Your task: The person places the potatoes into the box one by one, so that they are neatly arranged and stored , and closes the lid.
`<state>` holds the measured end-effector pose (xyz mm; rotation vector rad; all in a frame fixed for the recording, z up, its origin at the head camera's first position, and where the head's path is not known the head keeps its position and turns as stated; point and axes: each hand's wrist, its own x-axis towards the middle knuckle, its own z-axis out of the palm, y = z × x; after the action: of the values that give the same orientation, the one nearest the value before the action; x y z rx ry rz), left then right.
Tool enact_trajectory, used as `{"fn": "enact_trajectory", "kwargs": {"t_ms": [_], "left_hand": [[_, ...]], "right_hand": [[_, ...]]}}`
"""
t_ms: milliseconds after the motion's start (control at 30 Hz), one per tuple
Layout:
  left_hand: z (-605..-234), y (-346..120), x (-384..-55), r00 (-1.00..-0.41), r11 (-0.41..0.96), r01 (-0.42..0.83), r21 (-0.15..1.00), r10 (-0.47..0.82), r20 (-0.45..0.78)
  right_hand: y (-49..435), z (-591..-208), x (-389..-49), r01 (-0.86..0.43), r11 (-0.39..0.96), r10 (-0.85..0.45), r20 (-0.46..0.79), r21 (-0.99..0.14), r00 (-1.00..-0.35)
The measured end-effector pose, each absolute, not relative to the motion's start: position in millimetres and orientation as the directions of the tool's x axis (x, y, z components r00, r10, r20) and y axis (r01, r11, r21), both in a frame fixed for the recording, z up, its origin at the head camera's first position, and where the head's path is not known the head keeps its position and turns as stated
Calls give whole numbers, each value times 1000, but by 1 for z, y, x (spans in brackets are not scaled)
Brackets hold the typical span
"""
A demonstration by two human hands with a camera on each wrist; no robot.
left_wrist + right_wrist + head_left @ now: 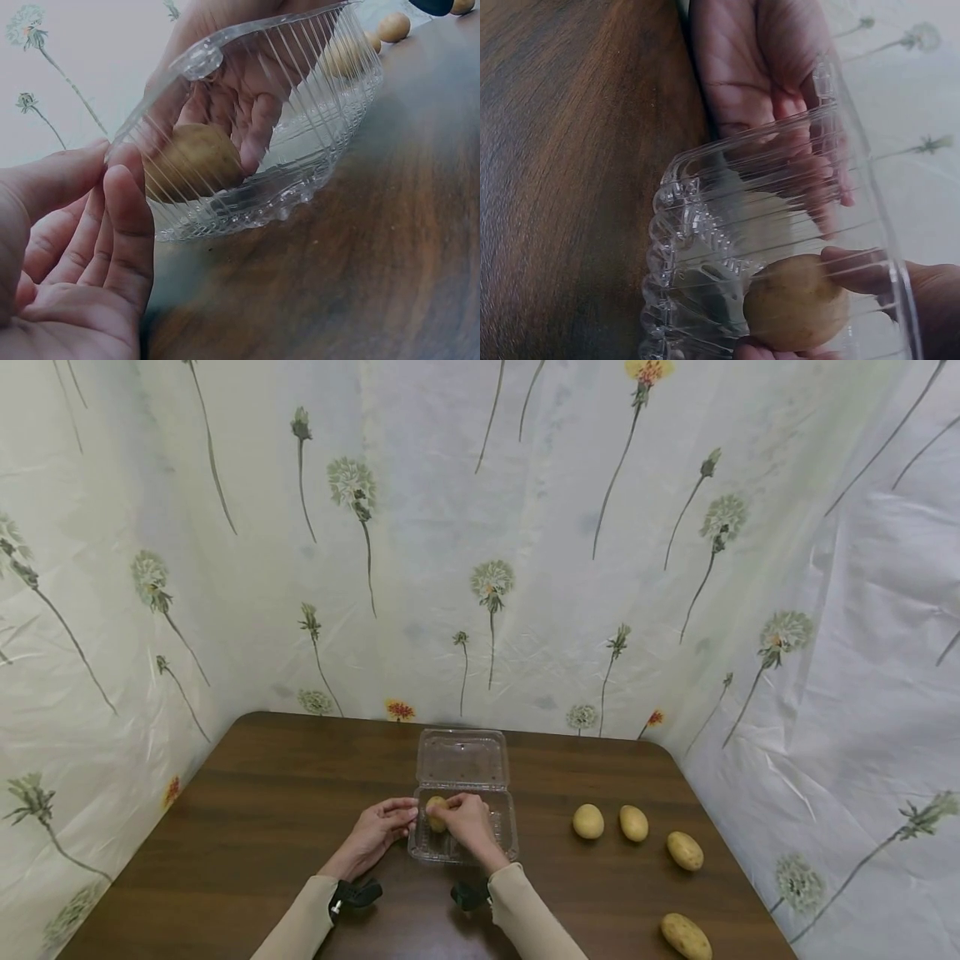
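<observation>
A clear plastic clamshell container (463, 850) stands on the table with its lid tipped back. At its left side, my left hand (377, 831) pinches the rim between thumb and fingers, as the left wrist view shows through the nearer hand (82, 232). My right hand (471, 827) reaches into the container and holds a yellow-brown potato (436, 815) near the left end. Through the ribbed wall the same potato (799, 304) shows between the thumb and fingers of that hand. Part of the container's floor is hidden under the right hand.
To the right, several more potatoes lie on the brown wooden table (300, 768): a round potato (588, 822), an oval potato (633, 823) and others nearer the right edge. A flower-printed curtain (420, 568) hangs behind and on both sides. Black straps (356, 893) circle the wrists.
</observation>
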<state>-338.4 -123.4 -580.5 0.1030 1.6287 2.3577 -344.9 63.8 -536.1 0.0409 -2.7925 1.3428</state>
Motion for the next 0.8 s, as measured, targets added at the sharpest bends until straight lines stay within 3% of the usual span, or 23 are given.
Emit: {"fn": "enact_trajectory", "kwargs": {"t_ms": [800], "left_hand": [[-581,-125,-338,-956,-324,-180,929,280,-88]], "right_hand": [[63,-535,-341,-84,608,-47,70,-790,-996]]}}
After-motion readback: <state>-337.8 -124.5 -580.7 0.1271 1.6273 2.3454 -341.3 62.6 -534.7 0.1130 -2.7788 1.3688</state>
